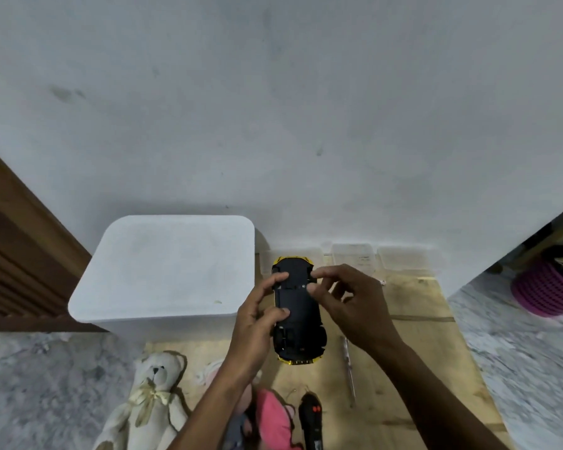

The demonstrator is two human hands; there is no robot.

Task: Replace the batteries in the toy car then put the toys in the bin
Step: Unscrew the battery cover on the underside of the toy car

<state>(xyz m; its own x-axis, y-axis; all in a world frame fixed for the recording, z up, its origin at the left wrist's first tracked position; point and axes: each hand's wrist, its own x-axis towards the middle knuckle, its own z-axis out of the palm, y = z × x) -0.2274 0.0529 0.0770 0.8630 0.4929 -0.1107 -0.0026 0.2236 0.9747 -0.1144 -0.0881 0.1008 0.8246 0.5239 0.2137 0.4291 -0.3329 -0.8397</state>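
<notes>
**Battery access: toy car inverted, both hands at the chassis**

Left of the toy car [298, 316] and nearer me, the teddy bear [150, 394] lies on the floor. The bin [166, 271], lid on, stands just left of the car. Both wait for the final step.

My left hand [260, 316] grips the car's left flank, with forefinger and thumb curled onto the black underside. This grip steadies the chassis face-up, in my judgement so the battery cover can be worked.

The car is upside down, yellow body underneath, pointing away from me. I cannot tell whether it rests on the wooden board [420, 336] or is held just above it. The remote control [311, 420] lies nearer me than the car.

My right hand [348, 303] reaches in from the car's right, fingers bent. Its thumb and forefinger tips sit close together at the underside's right edge. I cannot tell whether they pinch a small part or only touch the chassis.

The screwdriver [348, 368] lies on the board right of the car, within easy reach.
</notes>
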